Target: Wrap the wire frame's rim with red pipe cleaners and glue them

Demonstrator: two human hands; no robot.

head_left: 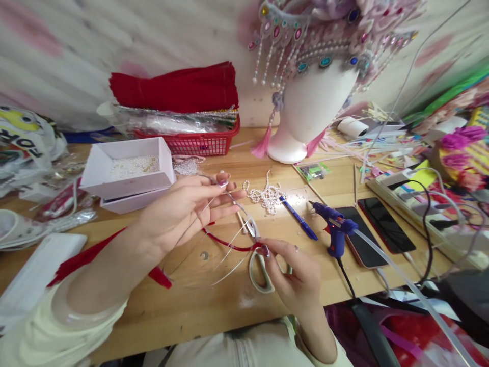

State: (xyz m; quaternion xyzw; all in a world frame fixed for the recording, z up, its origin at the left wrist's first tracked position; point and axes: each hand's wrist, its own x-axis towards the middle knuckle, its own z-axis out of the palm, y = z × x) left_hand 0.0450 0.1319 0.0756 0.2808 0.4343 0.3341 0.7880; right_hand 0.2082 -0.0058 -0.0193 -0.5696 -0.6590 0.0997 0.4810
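My left hand (179, 209) pinches a thin grey band between thumb and index finger, its other fingers stretched out. This grey band curves down to my right hand (296, 275). There my right thumb and index finger pinch the end of a narrow red fabric-covered band (225, 245), which bends back to the left below the grey one. Several thin loose wires (230, 248) hang across the space between the hands. White-handled scissors (252, 275) lie on the table, partly behind my right hand. Under my left forearm is a strip of red cloth (160, 278).
Pearl strings (267, 196), a blue pen (298, 219), a purple glue gun (334, 224) and two phones (385, 224) lie to the right. White boxes (130, 173) and a red basket (202, 142) stand at the back left. A white mannequin head (317, 102) bears a beaded headdress.
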